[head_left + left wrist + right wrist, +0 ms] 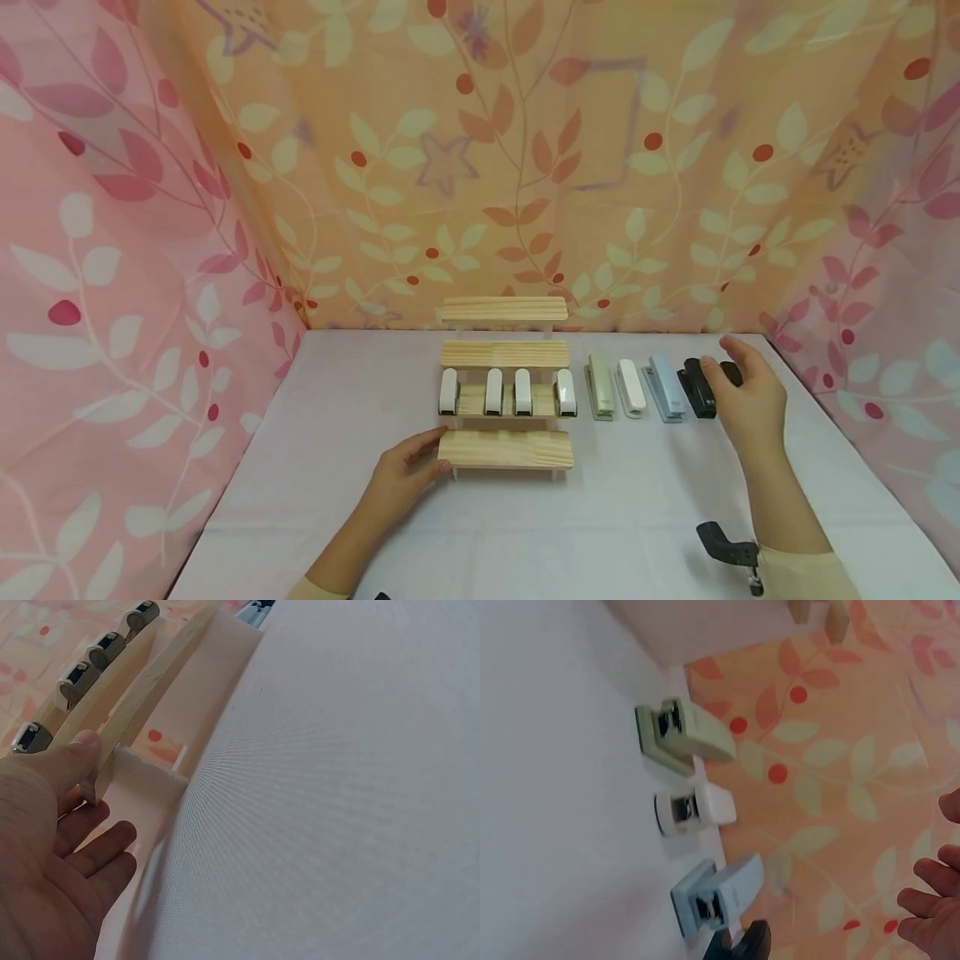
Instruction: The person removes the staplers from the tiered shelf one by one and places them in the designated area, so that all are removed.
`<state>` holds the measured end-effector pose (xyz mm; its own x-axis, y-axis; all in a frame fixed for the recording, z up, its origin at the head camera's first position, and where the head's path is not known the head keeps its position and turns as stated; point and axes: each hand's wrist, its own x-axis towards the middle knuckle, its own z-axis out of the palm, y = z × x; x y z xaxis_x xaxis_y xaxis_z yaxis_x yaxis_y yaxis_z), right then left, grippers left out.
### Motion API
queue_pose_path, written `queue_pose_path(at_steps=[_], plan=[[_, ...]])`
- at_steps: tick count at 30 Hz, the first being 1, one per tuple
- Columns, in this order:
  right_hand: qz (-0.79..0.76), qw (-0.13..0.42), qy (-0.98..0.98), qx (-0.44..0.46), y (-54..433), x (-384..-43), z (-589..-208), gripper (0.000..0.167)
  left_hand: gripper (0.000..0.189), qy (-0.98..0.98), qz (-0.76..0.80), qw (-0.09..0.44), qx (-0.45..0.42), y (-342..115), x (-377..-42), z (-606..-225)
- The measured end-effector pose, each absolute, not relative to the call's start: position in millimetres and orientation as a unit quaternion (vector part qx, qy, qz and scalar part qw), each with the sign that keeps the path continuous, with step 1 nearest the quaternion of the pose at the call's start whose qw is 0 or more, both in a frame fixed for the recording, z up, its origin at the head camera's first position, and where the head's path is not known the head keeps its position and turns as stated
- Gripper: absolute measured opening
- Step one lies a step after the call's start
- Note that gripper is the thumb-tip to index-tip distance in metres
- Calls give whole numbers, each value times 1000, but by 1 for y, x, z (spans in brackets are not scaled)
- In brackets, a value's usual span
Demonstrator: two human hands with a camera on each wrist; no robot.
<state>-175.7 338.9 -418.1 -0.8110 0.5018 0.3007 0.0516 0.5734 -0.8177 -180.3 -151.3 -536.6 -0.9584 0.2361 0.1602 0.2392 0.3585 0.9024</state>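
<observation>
My left hand [396, 477] pinches the left end of the lowest step of a tiered wooden rack [506, 450]; in the left wrist view its thumb [84, 746] lies on the board. Several small white staplers [492, 392] stand apart on the second step up. At the right, my right hand [752, 408] hovers over a black stapler [697, 390], and another black shape [731, 372] shows between thumb and fingers. The right wrist view has the fingers [922, 900] relaxed, with nothing visible between them.
Right of the rack stand a pale green stapler [600, 387], a white stapler [631, 389] and a light blue stapler [664, 390] in a row. The two upper rack boards [504, 354] are bare. Patterned cloth walls [450, 167] enclose the white table [337, 392].
</observation>
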Motion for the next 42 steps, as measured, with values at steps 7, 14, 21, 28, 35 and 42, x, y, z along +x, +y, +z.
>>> queue_pose_path(at_steps=[7,14,21,28,35,42], plan=[[440,262,-855,-87,295,-167,-400,58,58,-822,-551,-6,-142,-151,-181,-536],[438,254,-862,-32,254,-166,-397,56,57,-820,-555,-1,-140,-151,-180,-535],[445,220,-868,20,217,-159,-401,54,57,-814,-565,-13,-134,-152,-180,-533],[423,184,-887,28,200,-158,-434,59,56,-821,-557,-17,-127,-152,-178,-534],[421,155,-894,1,188,-161,-451,67,57,-825,-550,-9,-133,-154,-178,-535],[429,138,-893,-7,181,-163,-459,68,57,-818,-559,-10,-137,-153,-180,-536]])
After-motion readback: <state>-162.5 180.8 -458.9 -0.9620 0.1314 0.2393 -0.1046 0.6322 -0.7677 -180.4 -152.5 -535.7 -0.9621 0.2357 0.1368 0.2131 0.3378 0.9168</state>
